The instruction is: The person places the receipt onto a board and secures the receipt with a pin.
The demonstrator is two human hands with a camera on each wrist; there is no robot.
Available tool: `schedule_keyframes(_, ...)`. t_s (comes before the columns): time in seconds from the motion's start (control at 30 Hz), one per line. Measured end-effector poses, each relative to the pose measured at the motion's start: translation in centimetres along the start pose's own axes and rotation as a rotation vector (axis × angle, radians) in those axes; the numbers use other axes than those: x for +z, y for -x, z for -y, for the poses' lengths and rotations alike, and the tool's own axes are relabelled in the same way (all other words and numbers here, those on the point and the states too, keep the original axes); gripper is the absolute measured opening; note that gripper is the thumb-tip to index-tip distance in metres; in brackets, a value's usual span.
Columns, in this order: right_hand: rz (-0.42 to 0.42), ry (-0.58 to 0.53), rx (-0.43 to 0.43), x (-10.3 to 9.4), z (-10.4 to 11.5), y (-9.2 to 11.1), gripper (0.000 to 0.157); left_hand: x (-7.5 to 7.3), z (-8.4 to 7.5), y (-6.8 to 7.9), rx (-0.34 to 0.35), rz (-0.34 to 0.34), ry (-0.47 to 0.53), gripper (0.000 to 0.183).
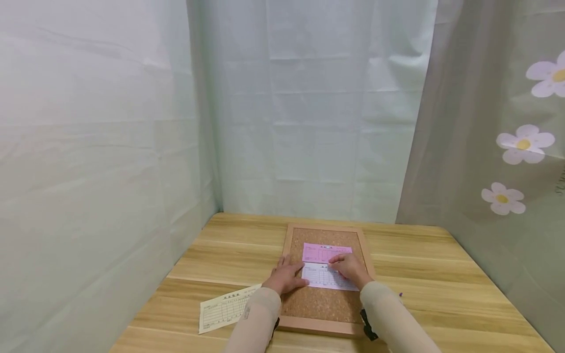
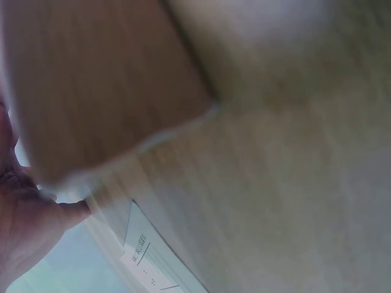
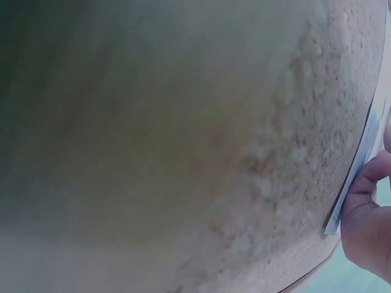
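Note:
On a wood-framed corkboard (image 1: 324, 306) lie a pink form slip (image 1: 315, 251) and, just below it, a white form slip (image 1: 320, 277). My left hand (image 1: 284, 278) rests with spread fingers at the white slip's left edge; its thumb touches the paper. My right hand (image 1: 350, 268) bends over the white slip, thumb and forefinger pinched at its top middle on what looks like a small pushpin, mostly hidden. A small pale pin-like spot shows at the pink slip's top. In the right wrist view the curled right hand (image 3: 366, 226) meets the slip's edge.
A pale yellow form slip (image 1: 225, 309) lies on the wooden table (image 1: 423, 269) left of the board, partly under the left sleeve. A tiny purple object (image 1: 400, 294) sits to the right, beside the right sleeve. Pale curtains (image 1: 318, 122) enclose the table.

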State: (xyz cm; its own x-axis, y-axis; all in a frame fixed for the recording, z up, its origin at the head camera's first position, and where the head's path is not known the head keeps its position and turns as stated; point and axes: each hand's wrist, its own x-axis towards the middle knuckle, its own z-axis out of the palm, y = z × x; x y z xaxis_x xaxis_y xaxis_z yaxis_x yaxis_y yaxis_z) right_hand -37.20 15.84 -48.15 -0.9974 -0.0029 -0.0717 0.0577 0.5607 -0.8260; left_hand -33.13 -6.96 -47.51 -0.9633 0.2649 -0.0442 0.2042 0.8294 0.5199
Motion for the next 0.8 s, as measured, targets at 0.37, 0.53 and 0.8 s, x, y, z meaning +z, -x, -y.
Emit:
schedule_keyframes(0.37,-0.030,0.057,0.024,0.16,0.11,0.10,0.005,-0.16,-0.23,0.13,0.016,-0.005,-0.019,0.061)
schedule_keyframes(0.53,-0.043,0.106,0.006,0.21,0.23,0.32,0.004,-0.16,-0.29,0.24,0.011,-0.003,-0.008,0.061)
schedule_keyframes(0.8,-0.053,0.117,-0.017,0.24,0.17,0.40,0.004,-0.21,-0.33,0.16,-0.001,0.002,-0.007,0.061)
